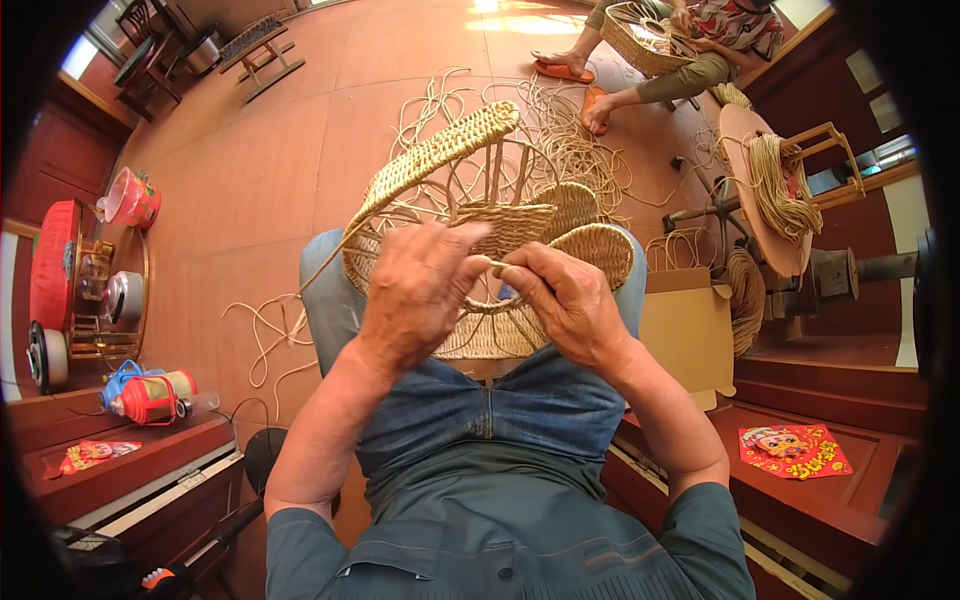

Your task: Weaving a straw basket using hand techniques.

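A woven straw-coloured piece, like a small basket or chair (445, 150), rests on my lap between my knees. It has a thick braided rim, open curved ribs and rounded woven panels (594, 250). Over its near side, my right hand (568, 300) pinches a short bit of pale cord (497, 268) between thumb and forefinger. My left hand (415, 290) meets it there, thumb and forefinger closing on the same cord, its other fingers slightly blurred. A loose strand (335, 250) trails from the rim down to the left. The hands hide part of the weave.
Tangled cord (570, 130) lies on the tiled floor ahead. Another person (690, 50) sits far right with a woven basket (645, 40). A cord bundle (780, 190) hangs over a round board at right, above a cardboard box (685, 335). A red-covered stand (55, 265) is at left.
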